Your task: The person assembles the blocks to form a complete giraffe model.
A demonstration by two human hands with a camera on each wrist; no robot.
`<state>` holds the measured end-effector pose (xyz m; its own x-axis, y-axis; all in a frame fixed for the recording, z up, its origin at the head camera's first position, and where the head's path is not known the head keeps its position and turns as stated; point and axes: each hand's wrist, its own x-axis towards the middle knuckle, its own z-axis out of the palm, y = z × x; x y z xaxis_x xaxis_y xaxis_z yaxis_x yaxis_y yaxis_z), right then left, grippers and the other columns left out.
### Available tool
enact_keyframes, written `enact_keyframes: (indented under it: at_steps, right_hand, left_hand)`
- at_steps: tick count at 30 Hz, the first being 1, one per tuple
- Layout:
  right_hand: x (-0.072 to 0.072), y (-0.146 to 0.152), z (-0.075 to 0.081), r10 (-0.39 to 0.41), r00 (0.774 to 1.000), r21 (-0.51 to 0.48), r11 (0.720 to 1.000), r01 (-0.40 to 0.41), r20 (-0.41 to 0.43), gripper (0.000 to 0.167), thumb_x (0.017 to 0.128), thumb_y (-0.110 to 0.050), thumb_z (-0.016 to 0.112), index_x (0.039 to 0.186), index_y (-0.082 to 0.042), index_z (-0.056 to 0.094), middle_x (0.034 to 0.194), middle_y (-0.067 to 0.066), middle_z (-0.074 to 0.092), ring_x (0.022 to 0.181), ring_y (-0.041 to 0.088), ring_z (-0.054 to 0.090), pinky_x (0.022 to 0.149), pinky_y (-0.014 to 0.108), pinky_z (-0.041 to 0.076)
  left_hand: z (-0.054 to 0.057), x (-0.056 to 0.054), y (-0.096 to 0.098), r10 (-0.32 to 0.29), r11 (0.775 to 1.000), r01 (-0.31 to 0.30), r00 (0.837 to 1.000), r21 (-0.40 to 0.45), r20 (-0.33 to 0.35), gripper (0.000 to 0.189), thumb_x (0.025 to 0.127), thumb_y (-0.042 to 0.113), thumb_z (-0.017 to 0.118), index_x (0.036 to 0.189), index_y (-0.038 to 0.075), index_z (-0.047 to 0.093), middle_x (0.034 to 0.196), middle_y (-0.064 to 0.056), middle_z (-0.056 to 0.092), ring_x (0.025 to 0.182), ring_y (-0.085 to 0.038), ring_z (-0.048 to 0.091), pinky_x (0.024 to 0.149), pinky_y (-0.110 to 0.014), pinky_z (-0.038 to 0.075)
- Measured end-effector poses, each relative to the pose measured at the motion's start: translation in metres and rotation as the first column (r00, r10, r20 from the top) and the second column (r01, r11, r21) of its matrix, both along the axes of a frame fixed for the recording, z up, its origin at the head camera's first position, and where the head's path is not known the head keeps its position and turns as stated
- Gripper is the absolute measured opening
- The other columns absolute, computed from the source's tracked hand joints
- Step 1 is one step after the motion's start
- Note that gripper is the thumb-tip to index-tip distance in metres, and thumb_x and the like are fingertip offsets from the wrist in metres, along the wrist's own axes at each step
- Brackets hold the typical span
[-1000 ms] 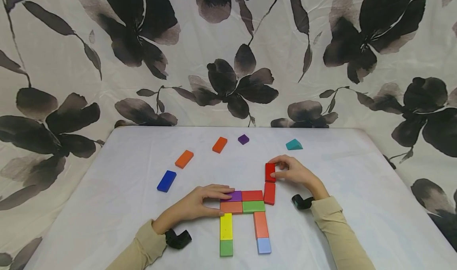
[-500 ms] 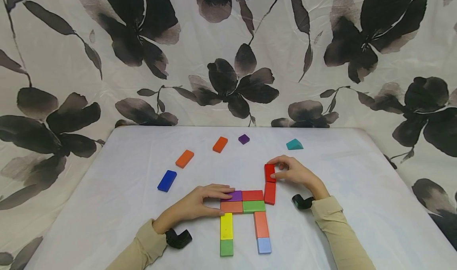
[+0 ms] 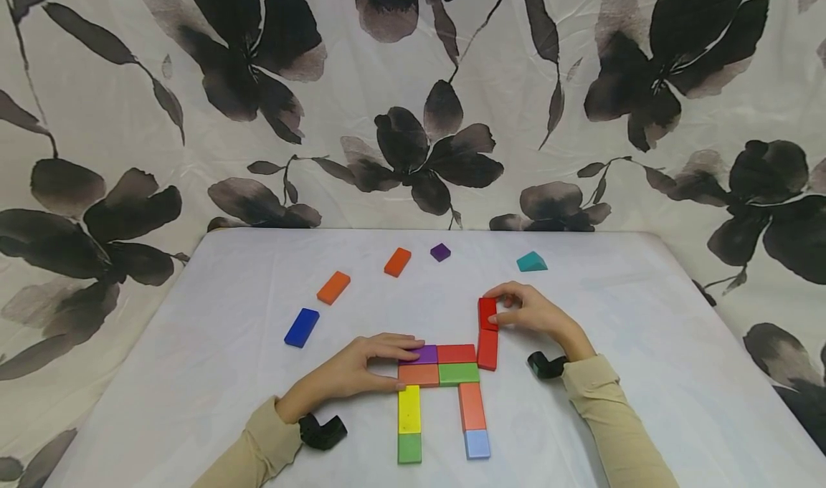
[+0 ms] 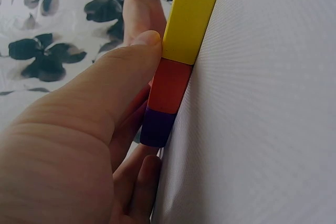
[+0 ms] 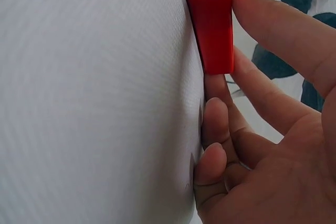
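Note:
In the head view my left hand [image 3: 348,366] lies at the left end of a flat block figure. Its fairly straight fingers rest on the purple block [image 3: 422,355], and its thumb touches where the salmon block [image 3: 418,375] meets the yellow block [image 3: 409,410]. My right hand [image 3: 530,310] pinches the upper red block [image 3: 487,312] between thumb and fingers. That block stands end to end with a second red block [image 3: 487,350], beside the body's right end. In the right wrist view the thumb touches the top of the red block [image 5: 214,30]; other fingers curl near the table.
Loose pieces lie farther back: a blue block [image 3: 301,327], two orange blocks [image 3: 333,287], a purple piece [image 3: 440,251] and a teal wedge [image 3: 532,261]. Leg-like blocks, ending in green [image 3: 409,448] and light blue [image 3: 477,444], reach toward me on the white table [image 3: 161,402].
The upper red block and my right fingertips have shifted very slightly toward me, against the lower red block. My left hand stays where it was.

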<state>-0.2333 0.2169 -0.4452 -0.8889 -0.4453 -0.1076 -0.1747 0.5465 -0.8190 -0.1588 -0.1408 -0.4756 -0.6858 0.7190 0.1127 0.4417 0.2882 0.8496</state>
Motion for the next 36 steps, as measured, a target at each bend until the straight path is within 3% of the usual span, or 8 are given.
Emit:
enact_keyframes:
  at_steps: [26,30,36]
  right_hand:
    - [-0.003,0.001,-0.001,-0.003,1.0,-0.009,1.0,0.003,-0.014,0.039,0.087,-0.013,0.075,0.123,-0.002,0.065,0.1,0.014,0.057,0.093,0.025,0.049,0.074,0.031,0.042]
    - [-0.005,0.0,0.003,-0.009,1.0,-0.028,1.0,0.009,0.0,0.038,0.089,-0.012,0.072,0.124,0.0,0.064,0.107,0.016,0.061,0.093,0.025,0.051,0.072,0.029,0.044]
    - [-0.021,-0.013,0.019,-0.007,0.999,-0.01,1.0,0.008,0.033,0.039,0.091,-0.017,0.071,0.126,-0.002,0.063,0.117,0.016,0.062,0.101,0.028,0.054,0.082,0.035,0.046]
  left_hand:
    - [0.001,0.001,0.0,0.008,1.0,-0.007,0.999,-0.017,0.032,0.049,0.089,0.031,0.075,0.136,0.024,0.063,0.147,0.011,0.05,0.141,-0.015,0.038,0.11,-0.053,0.034]
    - [0.001,0.001,0.0,0.01,1.0,-0.009,0.999,-0.022,0.032,0.048,0.089,0.031,0.075,0.135,0.024,0.063,0.147,0.011,0.05,0.14,-0.015,0.039,0.11,-0.054,0.034]
    - [0.001,0.001,-0.001,0.011,1.0,-0.01,0.999,-0.026,0.041,0.048,0.089,0.03,0.075,0.135,0.025,0.063,0.147,0.012,0.049,0.141,-0.014,0.038,0.11,-0.054,0.034]
